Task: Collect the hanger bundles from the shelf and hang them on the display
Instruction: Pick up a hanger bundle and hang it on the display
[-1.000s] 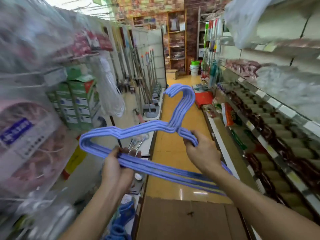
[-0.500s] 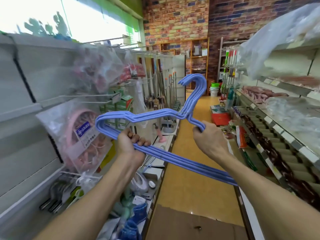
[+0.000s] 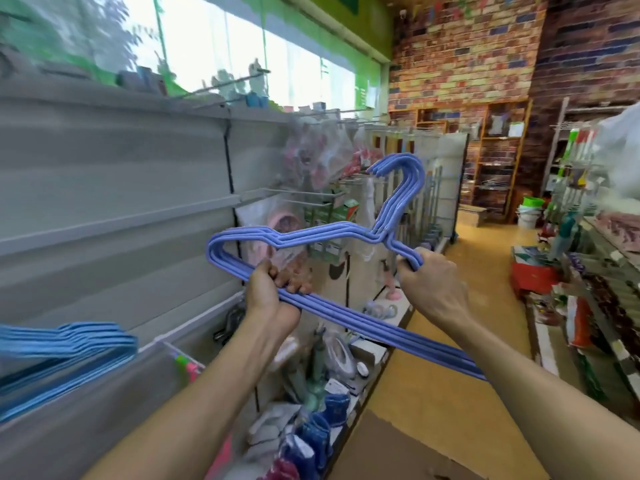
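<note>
Head view, nearest first: a cardboard box (image 3: 412, 455) lies at the bottom edge. Left hand (image 3: 268, 294) is curled round the bottom bars of the blue hanger bundle (image 3: 311, 237); right hand (image 3: 431, 282) is clamped on its right shoulder, just below the hooks. Bundle is held in mid-air, hooks up, not yet on any peg. Another hanger bundle (image 3: 65, 344) already hangs at lower left. Beyond, empty wire pegs (image 3: 294, 195) project from the display panel (image 3: 114, 188). Judgement: collection done for this bundle, hanging outstanding
</note>
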Motion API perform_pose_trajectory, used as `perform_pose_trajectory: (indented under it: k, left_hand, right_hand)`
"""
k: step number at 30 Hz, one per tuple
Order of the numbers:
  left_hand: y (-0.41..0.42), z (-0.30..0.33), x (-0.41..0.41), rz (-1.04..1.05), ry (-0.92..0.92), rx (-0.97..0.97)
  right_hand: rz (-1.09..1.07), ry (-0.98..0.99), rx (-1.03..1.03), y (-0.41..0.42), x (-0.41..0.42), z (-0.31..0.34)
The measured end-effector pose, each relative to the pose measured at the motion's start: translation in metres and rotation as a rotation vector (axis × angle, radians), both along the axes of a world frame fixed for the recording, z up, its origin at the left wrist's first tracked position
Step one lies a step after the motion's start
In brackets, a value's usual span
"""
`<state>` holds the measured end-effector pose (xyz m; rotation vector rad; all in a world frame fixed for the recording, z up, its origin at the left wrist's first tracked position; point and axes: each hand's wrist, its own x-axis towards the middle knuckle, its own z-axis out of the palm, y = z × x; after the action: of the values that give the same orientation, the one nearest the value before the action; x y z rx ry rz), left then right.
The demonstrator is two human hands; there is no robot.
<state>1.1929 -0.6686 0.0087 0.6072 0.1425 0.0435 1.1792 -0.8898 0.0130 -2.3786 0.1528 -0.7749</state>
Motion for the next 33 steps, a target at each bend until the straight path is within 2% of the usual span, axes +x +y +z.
perform_pose_trajectory:
  k: [10, 20, 30, 33]
  left_hand:
    - [0.091, 0.023, -0.067, 0.321, -0.021, -0.022]
    - [0.140, 0.037, -0.143, 0.645, -0.037, -0.019]
    - [0.182, 0.011, -0.265, 0.959, -0.013, -0.087]
    - [0.196, 0.007, -0.305, 1.058, -0.015, -0.056]
  right_hand:
    - [0.325, -0.039, 0.017, 0.096, 0.004, 0.023]
    - [0.647, -0.078, 0.007, 0.174, -0.006, 0.039]
    - [1.089, -0.050, 0.045, 0.267, -0.071, 0.012]
    - [1.217, -0.033, 0.041, 0.301, -0.093, 0.005]
